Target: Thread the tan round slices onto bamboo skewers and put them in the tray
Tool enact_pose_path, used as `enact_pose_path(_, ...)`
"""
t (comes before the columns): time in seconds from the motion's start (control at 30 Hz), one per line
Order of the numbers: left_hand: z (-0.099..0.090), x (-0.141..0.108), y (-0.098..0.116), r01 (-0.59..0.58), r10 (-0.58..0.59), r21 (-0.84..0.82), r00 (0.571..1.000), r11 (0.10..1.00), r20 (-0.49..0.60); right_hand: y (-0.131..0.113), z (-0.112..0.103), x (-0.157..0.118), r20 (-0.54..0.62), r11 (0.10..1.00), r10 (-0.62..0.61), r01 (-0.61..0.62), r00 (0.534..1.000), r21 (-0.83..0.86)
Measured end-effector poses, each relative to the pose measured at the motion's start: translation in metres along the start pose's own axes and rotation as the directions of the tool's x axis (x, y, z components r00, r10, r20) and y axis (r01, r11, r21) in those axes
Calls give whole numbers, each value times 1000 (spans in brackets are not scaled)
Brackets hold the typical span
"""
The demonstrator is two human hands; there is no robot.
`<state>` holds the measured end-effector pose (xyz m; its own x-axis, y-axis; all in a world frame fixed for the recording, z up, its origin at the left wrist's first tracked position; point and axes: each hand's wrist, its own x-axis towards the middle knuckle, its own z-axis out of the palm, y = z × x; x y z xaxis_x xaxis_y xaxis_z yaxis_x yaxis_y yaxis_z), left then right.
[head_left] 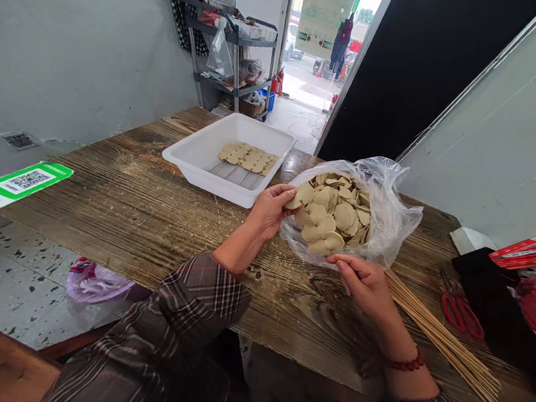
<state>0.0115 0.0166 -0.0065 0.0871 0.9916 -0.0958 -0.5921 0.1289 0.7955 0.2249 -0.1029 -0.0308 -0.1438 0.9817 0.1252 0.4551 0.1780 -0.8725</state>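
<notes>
My left hand (273, 211) pinches a round beige slice (302, 196) at the near left of an open plastic bag (391, 222) full of similar slices (345, 216). Several slices (318, 228) form a row between my two hands, in front of the pile. At the near end of that row, my right hand (359, 281) pinches the end of a thin skewer, most of which is hidden by the slices. Behind my left hand, a white tray (191, 162) holds skewered slices (248, 157) lying flat, their sticks pointing toward me.
Loose bamboo skewers (444, 338) lie right of my right hand. Beyond them are red scissors (462, 313) and a black holder (486, 298) with red-wrapped sticks. A green-and-white QR card (20, 185) lies at the table's left edge. A shelf cart (238, 40) stands behind the wooden table (152, 221).
</notes>
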Motion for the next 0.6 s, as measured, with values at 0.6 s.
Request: enact_pose_path(0.6, -1, -1, -2, -222, 212, 246, 975, 943, 66, 3, 2, 1, -4, 999, 40, -40, 999, 25)
